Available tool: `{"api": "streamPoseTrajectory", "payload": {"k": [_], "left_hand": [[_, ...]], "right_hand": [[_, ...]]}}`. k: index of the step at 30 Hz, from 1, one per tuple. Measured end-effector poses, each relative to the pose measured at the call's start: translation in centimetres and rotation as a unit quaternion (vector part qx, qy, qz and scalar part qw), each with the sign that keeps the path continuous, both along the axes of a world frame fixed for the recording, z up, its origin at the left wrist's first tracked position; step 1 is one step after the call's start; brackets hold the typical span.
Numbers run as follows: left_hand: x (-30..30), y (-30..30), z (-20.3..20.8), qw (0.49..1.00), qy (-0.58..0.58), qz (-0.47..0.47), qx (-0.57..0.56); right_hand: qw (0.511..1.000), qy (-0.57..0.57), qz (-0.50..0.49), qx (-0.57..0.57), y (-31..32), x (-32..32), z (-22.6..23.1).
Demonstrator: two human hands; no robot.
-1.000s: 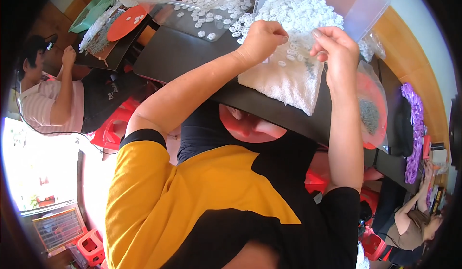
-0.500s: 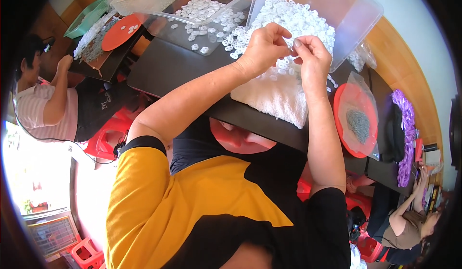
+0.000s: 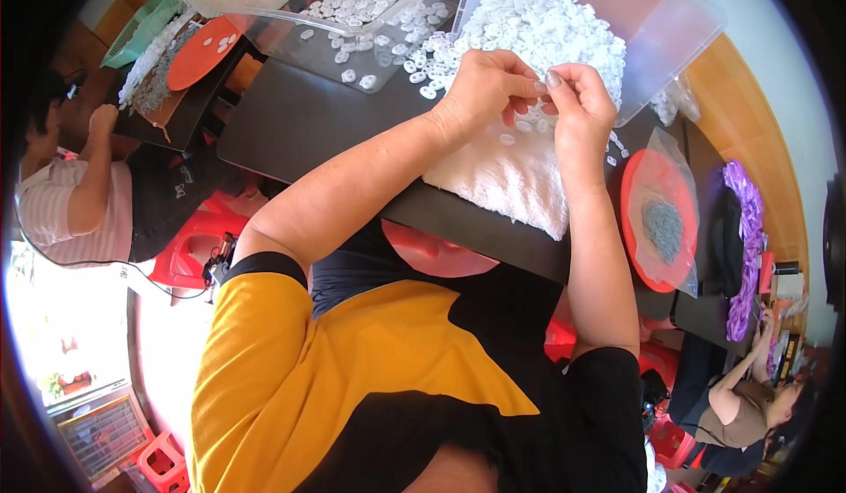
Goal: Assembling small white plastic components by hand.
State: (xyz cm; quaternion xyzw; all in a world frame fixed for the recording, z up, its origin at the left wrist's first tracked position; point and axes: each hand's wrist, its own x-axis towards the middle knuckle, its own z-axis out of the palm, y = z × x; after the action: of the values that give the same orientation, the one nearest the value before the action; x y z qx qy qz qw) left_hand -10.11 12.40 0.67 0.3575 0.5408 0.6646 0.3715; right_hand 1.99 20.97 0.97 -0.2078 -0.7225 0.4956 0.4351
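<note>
My left hand (image 3: 489, 88) and my right hand (image 3: 577, 105) meet fingertip to fingertip above a white towel (image 3: 502, 180). Thumb and forefinger are pinched on each side. Whatever lies between them is too small to make out. Just behind the hands, a heap of small white oval plastic pieces (image 3: 538, 30) fills a clear plastic bin (image 3: 674, 30) tipped on its side. Several loose pieces rest on the towel under my fingers.
A second clear tray (image 3: 264, 39) with white pieces lies left of the bin on the dark table (image 3: 308, 123). At right stand a red plate (image 3: 630, 220) holding small grey parts (image 3: 661, 229) and a purple bundle (image 3: 745, 246). Two people (image 3: 75, 193) (image 3: 740, 414) sit at either side.
My two hands have come closer, so the fingertips now touch or nearly touch. The whole view has shifted slightly. The person at left has moved a little toward the picture's edge.
</note>
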Motion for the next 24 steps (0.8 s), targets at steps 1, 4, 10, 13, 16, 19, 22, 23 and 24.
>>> {"api": "streamPoseTrajectory", "payload": {"k": [1, 4, 10, 13, 16, 19, 22, 23, 24], "left_hand": [[0.0, 0.0, -0.2, 1.000, -0.016, -0.004, -0.004], [0.2, 0.0, -0.5, 0.998, -0.061, -0.002, 0.004], [1.1, 0.0, -1.3, 0.987, -0.133, 0.018, 0.083], [1.1, -0.4, -0.7, 0.988, -0.132, 0.033, 0.073], [0.8, -0.7, 0.0, 0.988, -0.132, 0.052, 0.059], [0.7, -0.8, 0.1, 0.988, -0.128, 0.058, 0.062], [0.7, -0.9, 0.1, 0.991, -0.104, 0.063, 0.057], [0.7, -1.0, 0.1, 0.992, -0.090, 0.067, 0.056], [0.7, -1.0, 0.1, 0.992, -0.090, 0.067, 0.055]], "right_hand": [[1.000, -0.003, 0.000, -0.001, -0.2, -0.1, -0.1], [0.999, 0.019, -0.004, -0.027, -0.6, -0.5, -0.6], [0.992, 0.080, 0.012, -0.092, -1.3, -0.9, -1.0], [0.993, 0.078, 0.007, -0.088, -1.4, -0.9, -1.0], [0.994, 0.069, 0.020, -0.084, -1.5, -0.9, -0.7], [0.995, 0.055, 0.022, -0.075, -1.0, -0.4, -0.6], [1.000, 0.014, 0.018, -0.021, -0.8, 0.0, -0.5], [1.000, -0.002, 0.014, -0.004, -0.8, 0.0, -0.4], [1.000, -0.018, 0.011, 0.013, -0.9, 0.1, -0.3]]}}
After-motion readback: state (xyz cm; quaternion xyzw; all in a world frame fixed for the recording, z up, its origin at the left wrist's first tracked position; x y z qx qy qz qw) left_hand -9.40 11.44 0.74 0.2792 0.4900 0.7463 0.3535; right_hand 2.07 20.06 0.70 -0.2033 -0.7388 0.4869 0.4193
